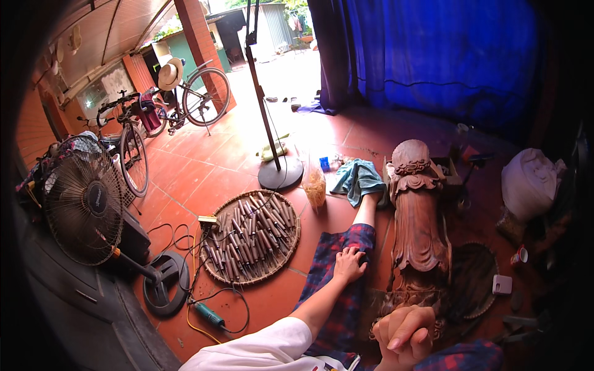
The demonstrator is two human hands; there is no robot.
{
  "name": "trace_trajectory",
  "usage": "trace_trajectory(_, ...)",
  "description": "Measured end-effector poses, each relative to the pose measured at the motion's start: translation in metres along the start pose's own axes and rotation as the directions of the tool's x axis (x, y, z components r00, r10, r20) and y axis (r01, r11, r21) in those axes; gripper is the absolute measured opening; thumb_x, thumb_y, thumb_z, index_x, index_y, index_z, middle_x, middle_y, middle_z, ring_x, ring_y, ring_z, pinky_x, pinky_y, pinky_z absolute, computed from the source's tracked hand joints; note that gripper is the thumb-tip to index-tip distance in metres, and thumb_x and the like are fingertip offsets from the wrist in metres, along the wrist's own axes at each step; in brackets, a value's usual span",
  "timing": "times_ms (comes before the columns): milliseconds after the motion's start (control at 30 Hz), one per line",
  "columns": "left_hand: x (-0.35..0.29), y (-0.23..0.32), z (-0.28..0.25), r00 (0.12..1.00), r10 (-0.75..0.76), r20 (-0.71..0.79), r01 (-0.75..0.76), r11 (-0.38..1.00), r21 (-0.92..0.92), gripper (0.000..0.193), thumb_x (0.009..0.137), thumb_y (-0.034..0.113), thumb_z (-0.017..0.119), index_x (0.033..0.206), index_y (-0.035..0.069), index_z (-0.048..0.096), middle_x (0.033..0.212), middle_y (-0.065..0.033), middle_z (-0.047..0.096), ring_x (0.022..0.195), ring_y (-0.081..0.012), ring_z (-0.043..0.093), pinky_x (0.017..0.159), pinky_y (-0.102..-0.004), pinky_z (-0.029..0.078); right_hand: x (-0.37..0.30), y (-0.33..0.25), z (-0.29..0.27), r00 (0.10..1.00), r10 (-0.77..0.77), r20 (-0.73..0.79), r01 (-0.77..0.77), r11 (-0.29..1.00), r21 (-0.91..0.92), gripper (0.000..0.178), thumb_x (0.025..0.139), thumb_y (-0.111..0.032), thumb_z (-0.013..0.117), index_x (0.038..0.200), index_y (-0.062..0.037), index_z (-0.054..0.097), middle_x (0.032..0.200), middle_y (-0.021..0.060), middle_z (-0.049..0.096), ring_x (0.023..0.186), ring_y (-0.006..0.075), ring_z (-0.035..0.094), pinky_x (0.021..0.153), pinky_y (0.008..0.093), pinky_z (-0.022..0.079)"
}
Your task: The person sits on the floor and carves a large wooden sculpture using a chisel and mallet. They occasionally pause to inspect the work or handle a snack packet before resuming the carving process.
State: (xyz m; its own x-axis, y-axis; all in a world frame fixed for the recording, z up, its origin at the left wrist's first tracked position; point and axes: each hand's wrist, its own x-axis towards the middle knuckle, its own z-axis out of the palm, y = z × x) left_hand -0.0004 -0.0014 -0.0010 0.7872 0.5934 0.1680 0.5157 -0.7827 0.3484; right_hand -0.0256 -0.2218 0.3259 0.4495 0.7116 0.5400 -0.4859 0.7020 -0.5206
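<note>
My left hand (351, 264) lies on my shin over red-and-blue plaid trousers (331, 263), fingers spread and slightly bent, holding nothing. My right hand (405, 334) is raised low in the picture, its fingers curled into a loose fist; no tool sticks out of it. It partly covers the base of a carved wooden figure (421, 232), which lies or stands between my legs with draped folds and a rounded, curly-edged top. Left of my leg, a round woven tray (296, 244) bears several chisels (253, 235) with wooden handles. My bare foot rests by a teal cloth (357, 181).
A green power tool (208, 314) with cords lies by the black fan base (167, 281); the fan (93, 198) is at left. A lamp stand (281, 172), a bag of shavings (314, 190), a white sack (529, 184), a white box (502, 284), bicycles (207, 96) and a blue curtain (445, 55) surround me.
</note>
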Motion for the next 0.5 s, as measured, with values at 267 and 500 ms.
trace_trajectory(267, 0.001, 0.001, -0.002, 1.000, -0.007, 0.003, 0.007, 1.000, 0.005, 0.041, 0.083, 0.040, 0.066, 0.118, 0.020, 0.067, 0.129, -0.0066, 0.056, 0.124, -0.0280, 0.048, 0.098, -0.0443, 0.040, -0.001, -0.001, 0.001, 1.000, 0.020, -0.022, -0.020, 1.000, 0.001, 0.043, 0.096, -0.035, 0.063, 0.075, 0.0028, 0.066, 0.057, -0.0016, 0.045, 0.046, 0.0054, 0.033, 0.044, 0.0239, 0.021)
trace_trajectory(500, 0.000, 0.001, -0.001, 1.000, 0.000, -0.003, 0.000, 1.000, -0.001, 0.041, 0.083, 0.041, 0.066, 0.117, 0.020, 0.067, 0.128, -0.0066, 0.056, 0.123, -0.0275, 0.049, 0.097, -0.0444, 0.040, -0.004, 0.000, -0.002, 1.000, 0.015, -0.023, -0.015, 1.000, 0.011, 0.043, 0.096, -0.033, 0.063, 0.075, 0.0043, 0.065, 0.056, -0.0001, 0.046, 0.044, 0.0066, 0.034, 0.042, 0.0245, 0.021)
